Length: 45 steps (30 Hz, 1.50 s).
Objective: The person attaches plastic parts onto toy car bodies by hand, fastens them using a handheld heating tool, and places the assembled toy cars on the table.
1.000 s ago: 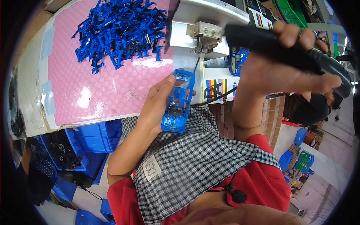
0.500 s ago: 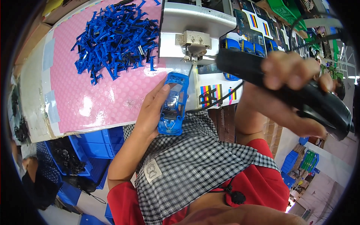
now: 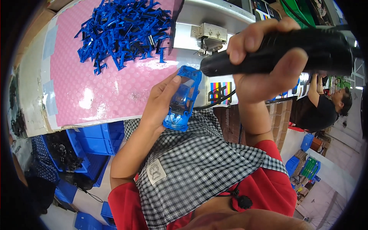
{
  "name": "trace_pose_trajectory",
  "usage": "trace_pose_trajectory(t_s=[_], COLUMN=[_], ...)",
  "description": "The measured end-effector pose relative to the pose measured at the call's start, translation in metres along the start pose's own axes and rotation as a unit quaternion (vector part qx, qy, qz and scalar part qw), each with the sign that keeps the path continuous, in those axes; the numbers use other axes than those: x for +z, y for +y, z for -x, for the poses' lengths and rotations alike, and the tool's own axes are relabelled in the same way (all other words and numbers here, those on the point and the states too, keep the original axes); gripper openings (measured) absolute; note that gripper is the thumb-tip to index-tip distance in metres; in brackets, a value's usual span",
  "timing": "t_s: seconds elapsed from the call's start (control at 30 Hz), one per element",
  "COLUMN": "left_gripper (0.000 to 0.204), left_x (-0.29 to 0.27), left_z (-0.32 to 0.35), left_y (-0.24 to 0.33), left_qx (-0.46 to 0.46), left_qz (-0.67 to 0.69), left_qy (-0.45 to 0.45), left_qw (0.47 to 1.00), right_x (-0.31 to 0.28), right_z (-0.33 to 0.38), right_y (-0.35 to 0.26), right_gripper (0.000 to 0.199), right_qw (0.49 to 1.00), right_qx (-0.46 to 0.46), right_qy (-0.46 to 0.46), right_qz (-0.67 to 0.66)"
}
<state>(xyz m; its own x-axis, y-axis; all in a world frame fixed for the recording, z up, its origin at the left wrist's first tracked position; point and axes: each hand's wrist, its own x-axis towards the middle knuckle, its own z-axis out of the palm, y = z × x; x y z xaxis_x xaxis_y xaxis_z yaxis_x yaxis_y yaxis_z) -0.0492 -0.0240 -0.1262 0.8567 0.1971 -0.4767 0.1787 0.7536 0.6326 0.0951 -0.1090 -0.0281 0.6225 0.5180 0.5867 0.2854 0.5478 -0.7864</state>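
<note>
My left hand (image 3: 163, 96) is closed around a translucent blue toy car body (image 3: 183, 99), held upright by its side at the table's front edge. Dark parts show inside the shell. My right hand (image 3: 251, 87) wraps round a black electric screwdriver (image 3: 262, 63), held nearly level with its nose to the left. That nose comes close to the far end of the car body; whether they touch cannot be seen. A heap of small blue plastic parts (image 3: 122, 32), with black bits among them, lies beyond my left hand on a pink mat (image 3: 88, 92).
A metal fixture (image 3: 212, 33) stands behind the car body. Below it is a colour-striped printed surface (image 3: 224, 90) with a black cable (image 3: 214, 102) running by. Blue crates (image 3: 97, 140) sit under the table at left. Another person (image 3: 320, 105) works at far right.
The screwdriver has swung left and levelled, its nose coming down toward the car body. My left hand and the car have shifted slightly right and away from me. The other person has come into view.
</note>
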Motion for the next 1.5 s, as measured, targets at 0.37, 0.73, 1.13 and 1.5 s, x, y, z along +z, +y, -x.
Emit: trace_pose_trajectory(t_s=[0.37, 0.73, 1.13, 1.5], left_gripper=[0.035, 0.036, 0.04, 0.039], left_x=[0.004, 0.005, 0.006, 0.003], left_z=[0.003, 0.003, 0.002, 0.002], left_y=[0.005, 0.005, 0.005, -0.003], left_qx=[-0.017, -0.018, -0.012, -0.006], left_qz=[0.057, 0.064, 0.031, 0.018], left_qy=[-0.021, -0.031, -0.015, -0.01], left_qw=[0.998, 0.997, 0.999, 1.0], right_x=[0.015, 0.007, 0.009, 0.004], right_z=[0.014, 0.014, 0.01, -0.007], right_y=[0.006, 0.014, 0.025, 0.046], right_gripper=[0.055, 0.052, 0.049, 0.028], right_qw=[0.994, 0.993, 0.996, 0.975], right_qx=[0.022, 0.019, 0.042, 0.086], right_qy=[-0.024, -0.053, -0.075, -0.151], right_qz=[0.103, 0.103, -0.006, -0.14])
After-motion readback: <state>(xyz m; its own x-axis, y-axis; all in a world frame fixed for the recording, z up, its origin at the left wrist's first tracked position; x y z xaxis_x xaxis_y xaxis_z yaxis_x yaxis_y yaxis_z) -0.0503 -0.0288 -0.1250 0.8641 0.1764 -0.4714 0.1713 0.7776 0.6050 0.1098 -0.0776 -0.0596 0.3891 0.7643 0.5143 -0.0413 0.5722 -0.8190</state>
